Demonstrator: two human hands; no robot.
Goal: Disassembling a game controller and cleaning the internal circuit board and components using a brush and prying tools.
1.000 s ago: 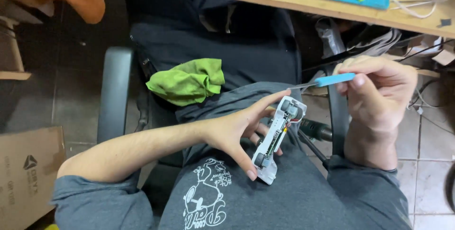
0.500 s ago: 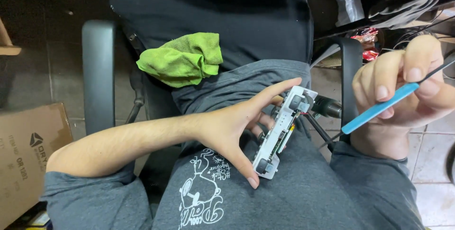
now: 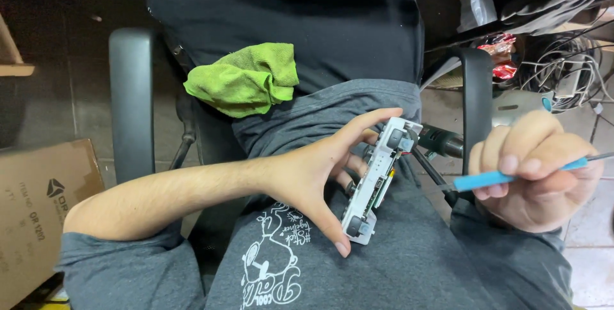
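A seated person in a grey printed T-shirt [image 3: 409, 271] works on a small white plastic electronic device [image 3: 378, 181] with round grey buttons, held edge-on over the lap. The left hand [image 3: 320, 176] clamps the device between thumb and spread fingers, thumb at its lower end and fingertips along the far side; the casing looks parted along its seam, with a strip of circuit board and a few coloured wires showing at the upper end. Right of the device, and well clear of it, the right hand [image 3: 534, 176] is curled shut round a slim blue-handled tool [image 3: 511, 176] with a thin dark metal shaft, held pen-fashion; its tip runs out of view, so what kind of bit it carries cannot be told.

Above and left of the device, a crumpled bright green cloth [image 3: 246, 80] lies on the black office chair [image 3: 131, 99], whose armrests flank the device on both sides. Far left of the device stands a brown cardboard box [image 3: 38, 208]; up and to the right of it, a tangle of pale cables [image 3: 563, 70] lies on the floor.

By appearances the work stands mid-disassembly or repair, with the tool drawn back between touches. A next touch would likely call for bringing the tool tip back to the open seam or wiring at the device's upper end, with the left hand holding the casing steady and the loose wires kept from being snagged.
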